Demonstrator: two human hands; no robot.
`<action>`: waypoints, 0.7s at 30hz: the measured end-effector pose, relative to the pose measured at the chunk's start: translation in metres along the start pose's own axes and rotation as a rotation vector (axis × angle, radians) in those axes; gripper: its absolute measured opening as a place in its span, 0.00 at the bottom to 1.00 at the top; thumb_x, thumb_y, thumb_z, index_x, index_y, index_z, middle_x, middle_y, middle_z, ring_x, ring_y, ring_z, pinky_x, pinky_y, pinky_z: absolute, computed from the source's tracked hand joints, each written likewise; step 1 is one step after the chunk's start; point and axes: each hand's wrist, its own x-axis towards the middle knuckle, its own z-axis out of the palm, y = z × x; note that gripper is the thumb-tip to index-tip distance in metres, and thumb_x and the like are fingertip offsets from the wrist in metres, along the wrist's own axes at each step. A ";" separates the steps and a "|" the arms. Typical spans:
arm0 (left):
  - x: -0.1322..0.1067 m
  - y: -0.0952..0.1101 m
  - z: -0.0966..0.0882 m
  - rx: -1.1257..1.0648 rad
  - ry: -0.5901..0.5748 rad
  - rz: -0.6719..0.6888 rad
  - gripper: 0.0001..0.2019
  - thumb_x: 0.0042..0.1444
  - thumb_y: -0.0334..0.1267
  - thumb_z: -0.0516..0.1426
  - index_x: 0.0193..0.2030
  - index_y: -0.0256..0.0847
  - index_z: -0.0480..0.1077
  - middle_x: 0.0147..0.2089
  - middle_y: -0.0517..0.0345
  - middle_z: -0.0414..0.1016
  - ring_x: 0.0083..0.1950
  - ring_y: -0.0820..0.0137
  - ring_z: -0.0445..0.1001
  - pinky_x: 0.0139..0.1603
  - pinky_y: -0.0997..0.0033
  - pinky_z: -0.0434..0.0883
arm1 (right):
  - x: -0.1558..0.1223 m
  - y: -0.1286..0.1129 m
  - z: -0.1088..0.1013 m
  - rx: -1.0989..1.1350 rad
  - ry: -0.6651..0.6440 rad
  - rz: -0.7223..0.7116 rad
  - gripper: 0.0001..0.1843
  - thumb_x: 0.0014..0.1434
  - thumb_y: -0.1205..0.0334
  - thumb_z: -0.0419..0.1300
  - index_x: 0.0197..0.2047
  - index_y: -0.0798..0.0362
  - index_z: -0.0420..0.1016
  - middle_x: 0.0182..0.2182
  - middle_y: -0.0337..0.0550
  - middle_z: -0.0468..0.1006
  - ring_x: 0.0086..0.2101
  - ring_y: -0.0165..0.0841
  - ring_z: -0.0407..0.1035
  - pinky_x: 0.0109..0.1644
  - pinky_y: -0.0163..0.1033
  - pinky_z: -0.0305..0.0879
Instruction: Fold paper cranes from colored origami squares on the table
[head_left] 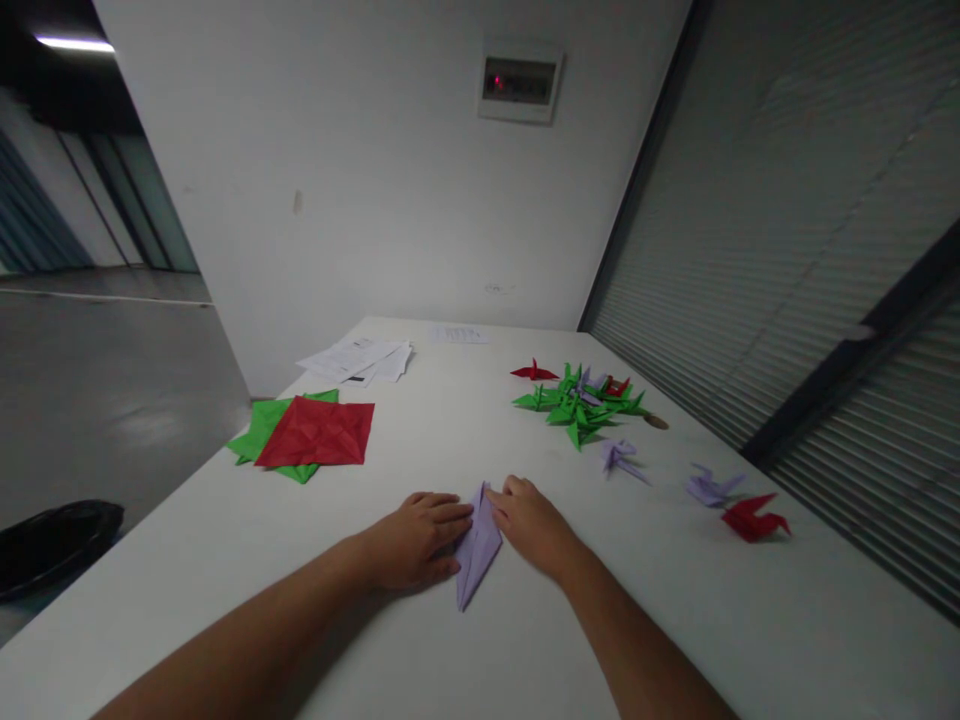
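Note:
A partly folded lilac paper (477,548) lies on the white table (465,430) right in front of me, long and pointed toward me. My left hand (416,537) rests on its left edge, fingers curled and pressed down on the paper. My right hand (534,524) touches the paper's upper right tip, its fingers bent and pinching the fold. Both forearms reach in from the bottom of the view.
Red and green paper sheets (315,432) lie stacked at the left. White printed papers (360,358) sit further back. A heap of folded green cranes (577,402) lies at the right, with lilac cranes (622,457) and a red crane (752,519) nearer. Window blinds (787,250) run along the right.

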 end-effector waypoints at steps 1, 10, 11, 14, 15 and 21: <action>0.000 0.001 0.000 -0.003 -0.001 -0.004 0.32 0.64 0.51 0.57 0.73 0.46 0.60 0.73 0.48 0.63 0.72 0.50 0.62 0.69 0.48 0.61 | 0.000 -0.001 0.000 -0.007 0.009 -0.001 0.14 0.70 0.61 0.55 0.54 0.49 0.78 0.43 0.49 0.74 0.46 0.40 0.67 0.52 0.40 0.61; -0.001 0.007 -0.006 -0.040 -0.035 -0.004 0.35 0.63 0.53 0.59 0.73 0.44 0.57 0.75 0.44 0.58 0.75 0.49 0.57 0.71 0.42 0.57 | 0.001 -0.004 0.005 0.002 0.036 0.036 0.23 0.68 0.51 0.59 0.64 0.48 0.72 0.47 0.51 0.73 0.49 0.44 0.65 0.56 0.45 0.62; -0.001 0.007 -0.005 -0.044 -0.032 0.000 0.35 0.63 0.54 0.58 0.73 0.44 0.57 0.75 0.43 0.58 0.75 0.49 0.57 0.71 0.41 0.57 | 0.002 -0.004 0.006 0.013 0.035 0.039 0.25 0.68 0.51 0.59 0.66 0.47 0.70 0.48 0.51 0.73 0.49 0.44 0.65 0.56 0.45 0.62; 0.001 0.008 -0.002 -0.046 -0.007 0.001 0.35 0.64 0.58 0.56 0.72 0.43 0.58 0.75 0.39 0.59 0.74 0.48 0.58 0.71 0.39 0.57 | 0.004 -0.003 0.010 0.041 0.038 0.041 0.30 0.68 0.54 0.59 0.71 0.43 0.63 0.50 0.51 0.72 0.50 0.44 0.64 0.57 0.46 0.62; 0.002 0.009 -0.001 -0.042 0.002 -0.002 0.34 0.64 0.59 0.56 0.71 0.43 0.59 0.74 0.39 0.59 0.74 0.48 0.58 0.70 0.39 0.57 | 0.004 -0.003 0.011 0.045 0.041 0.040 0.30 0.68 0.55 0.59 0.72 0.41 0.61 0.50 0.50 0.72 0.50 0.44 0.64 0.57 0.46 0.61; 0.009 0.008 0.004 -0.003 0.035 -0.063 0.29 0.65 0.60 0.53 0.63 0.41 0.66 0.72 0.39 0.63 0.73 0.48 0.61 0.69 0.42 0.60 | 0.007 -0.006 0.012 0.034 0.017 0.075 0.21 0.70 0.54 0.56 0.65 0.33 0.70 0.58 0.47 0.69 0.56 0.45 0.62 0.57 0.50 0.60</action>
